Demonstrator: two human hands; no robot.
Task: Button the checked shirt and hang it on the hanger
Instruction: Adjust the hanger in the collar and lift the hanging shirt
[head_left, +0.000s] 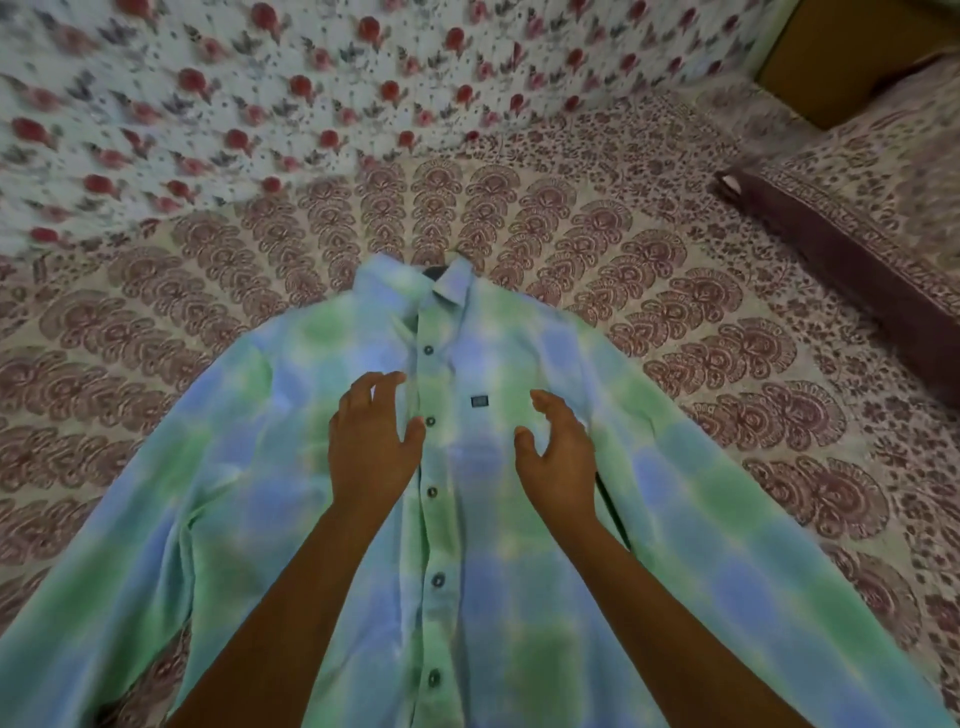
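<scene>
Home bedrm: printed bedsheet (519, 218), pillow (857, 218) (floral quilt (208, 104) behind).

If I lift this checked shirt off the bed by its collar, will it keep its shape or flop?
Probably flop: the checked shirt lies flat and wrinkled, following the bedsheet. The spread sleeves would likely dangle. The front, seemingly buttoned, should keep both halves together.

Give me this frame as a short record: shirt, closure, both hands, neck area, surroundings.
shirt: checked shirt lies front up on the bedsheet, sleeves spread
closure: five buttons visible down the front, apparently fastened
left: left hand over the chest, relaxed, holds nothing
right: right hand across the button line, relaxed, holds nothing
neck: collar with a dark bit behind it, too small to identify
surroundings: pillow at right
</scene>
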